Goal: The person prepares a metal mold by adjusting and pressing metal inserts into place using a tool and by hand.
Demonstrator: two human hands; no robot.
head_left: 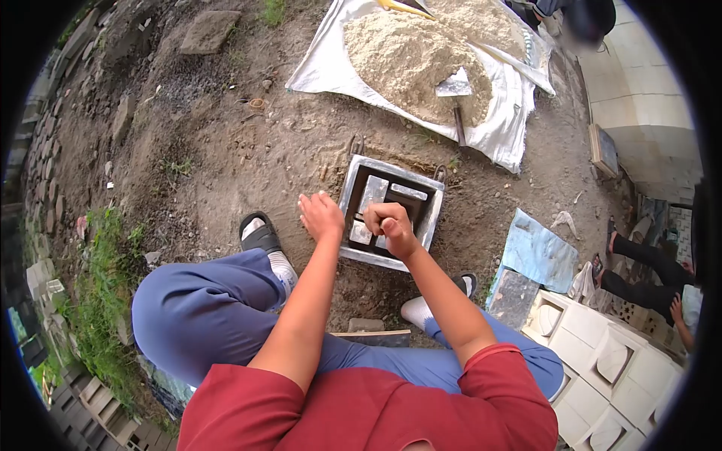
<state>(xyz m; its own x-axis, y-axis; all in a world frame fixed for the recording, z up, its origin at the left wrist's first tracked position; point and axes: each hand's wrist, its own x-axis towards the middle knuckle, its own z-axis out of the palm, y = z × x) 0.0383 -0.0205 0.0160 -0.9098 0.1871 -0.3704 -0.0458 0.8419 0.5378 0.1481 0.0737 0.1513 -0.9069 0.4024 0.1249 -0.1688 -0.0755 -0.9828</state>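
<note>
Outdoors, seen from above. Stones (53,161) line the left edge of the frame, with grass (105,301) at lower left. Bare brown dirt (195,158) spreads from upper left through the middle. From upper centre to upper right, a pale heap (398,56) lies on a white sheet (320,68), a trowel (454,84) on it. Further right are a blue sheet (540,252), pale blocks (575,346) at lower right and another person (681,304) at the edge. At centre, a squarish metal box (435,218) sits on the dirt, slightly turned: grey smeared rim, dark inside, flat pale plates (374,193) within. The hands are apart: the left hand (321,216), fingers extended, by the box's left rim; the right hand (389,227), fingers curled, over its middle; I cannot tell whether it grips anything
</note>
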